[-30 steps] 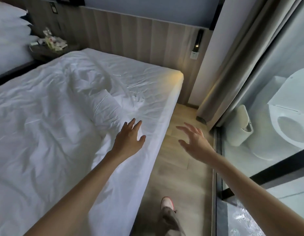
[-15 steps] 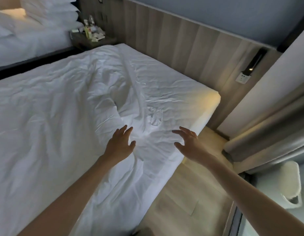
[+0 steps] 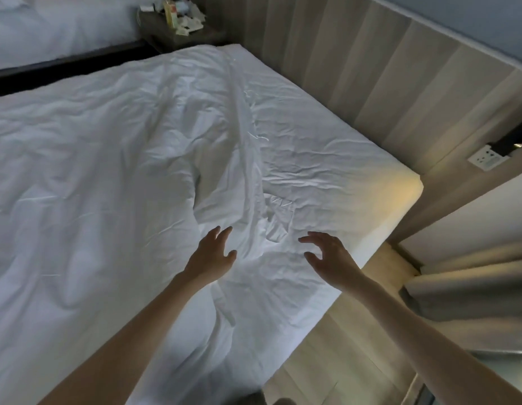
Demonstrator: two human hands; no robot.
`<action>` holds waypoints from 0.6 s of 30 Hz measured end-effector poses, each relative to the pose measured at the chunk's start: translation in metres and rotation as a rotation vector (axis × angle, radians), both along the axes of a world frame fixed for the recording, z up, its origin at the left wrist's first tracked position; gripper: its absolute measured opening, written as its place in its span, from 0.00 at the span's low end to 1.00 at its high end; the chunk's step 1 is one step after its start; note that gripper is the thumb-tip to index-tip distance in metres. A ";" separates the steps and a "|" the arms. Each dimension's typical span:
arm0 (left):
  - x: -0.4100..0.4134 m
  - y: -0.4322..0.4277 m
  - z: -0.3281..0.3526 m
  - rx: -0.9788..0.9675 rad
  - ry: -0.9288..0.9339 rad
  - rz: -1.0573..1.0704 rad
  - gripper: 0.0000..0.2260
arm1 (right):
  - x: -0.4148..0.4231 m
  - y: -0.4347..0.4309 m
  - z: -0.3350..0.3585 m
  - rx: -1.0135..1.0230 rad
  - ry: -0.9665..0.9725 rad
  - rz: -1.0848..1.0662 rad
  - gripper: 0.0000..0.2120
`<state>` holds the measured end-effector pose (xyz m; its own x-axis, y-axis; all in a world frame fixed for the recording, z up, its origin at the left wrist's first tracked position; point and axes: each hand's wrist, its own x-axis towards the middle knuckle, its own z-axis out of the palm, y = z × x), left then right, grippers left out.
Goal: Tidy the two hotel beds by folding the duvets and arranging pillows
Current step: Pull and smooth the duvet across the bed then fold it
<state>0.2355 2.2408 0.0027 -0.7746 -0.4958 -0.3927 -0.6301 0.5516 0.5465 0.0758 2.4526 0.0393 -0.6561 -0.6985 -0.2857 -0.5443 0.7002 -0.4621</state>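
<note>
A rumpled white duvet (image 3: pixel 87 182) covers most of the near bed, its crumpled edge running down the middle. To the right of that edge lies the bare wrinkled sheet (image 3: pixel 321 159). My left hand (image 3: pixel 211 255) hovers just above the duvet's edge with fingers spread and holds nothing. My right hand (image 3: pixel 331 255) hangs over the sheet near the bed's right side, fingers loosely bent and empty. The second bed (image 3: pixel 55 27) shows at the top left. No pillow is in view on the near bed.
A wooden headboard panel (image 3: pixel 356 68) runs behind the bed. A dark nightstand (image 3: pixel 181 36) with small packets stands between the beds. A wall socket (image 3: pixel 486 159) and curtain (image 3: pixel 470 290) sit at the right, with wood floor (image 3: pixel 335 358) beside the bed.
Both hands have moved forward from over the floor and bed side to above the mattress. The view has shifted toward the head of the bed.
</note>
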 end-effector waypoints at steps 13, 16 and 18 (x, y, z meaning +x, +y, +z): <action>-0.064 -0.027 -0.061 0.094 -0.067 0.331 0.30 | -0.087 -0.098 -0.095 -0.017 -0.388 -0.072 0.09; -0.073 -0.032 -0.084 0.087 -0.084 0.487 0.32 | -0.102 -0.117 -0.122 -0.033 -0.567 -0.244 0.10; -0.078 -0.029 -0.098 0.062 -0.085 0.553 0.33 | -0.109 -0.130 -0.141 -0.030 -0.614 -0.248 0.14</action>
<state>0.1574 2.2114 -0.0949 -0.3703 -0.7930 -0.4837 -0.8595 0.0951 0.5022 -0.0333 2.3226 -0.1018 -0.5228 -0.5612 -0.6417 -0.0002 0.7528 -0.6582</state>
